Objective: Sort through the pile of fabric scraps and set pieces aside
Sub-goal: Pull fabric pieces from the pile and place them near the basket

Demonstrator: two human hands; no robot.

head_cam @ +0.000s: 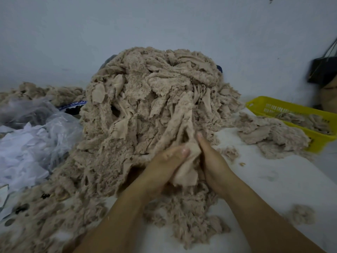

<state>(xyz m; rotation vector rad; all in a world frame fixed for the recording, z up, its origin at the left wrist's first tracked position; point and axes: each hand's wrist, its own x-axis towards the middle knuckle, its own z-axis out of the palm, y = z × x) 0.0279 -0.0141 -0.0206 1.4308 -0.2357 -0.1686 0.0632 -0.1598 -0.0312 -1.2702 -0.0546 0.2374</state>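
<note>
A tall pile of beige fleecy fabric scraps (pixel 149 99) fills the middle of the white table. At its front foot, both hands hold one smooth beige scrap (pixel 187 170). My left hand (pixel 164 167) grips its left side, thumb on top. My right hand (pixel 212 161) holds its right edge, fingers reaching into the pile. A smaller heap of set-aside scraps (pixel 269 136) lies to the right.
A yellow slotted basket (pixel 269 105) with some scraps stands at the right edge. Clear plastic bags and white cloth (pixel 31 136) lie at the left. A dark bag (pixel 322 70) hangs by the right wall. Loose tufts (pixel 300 214) dot the table.
</note>
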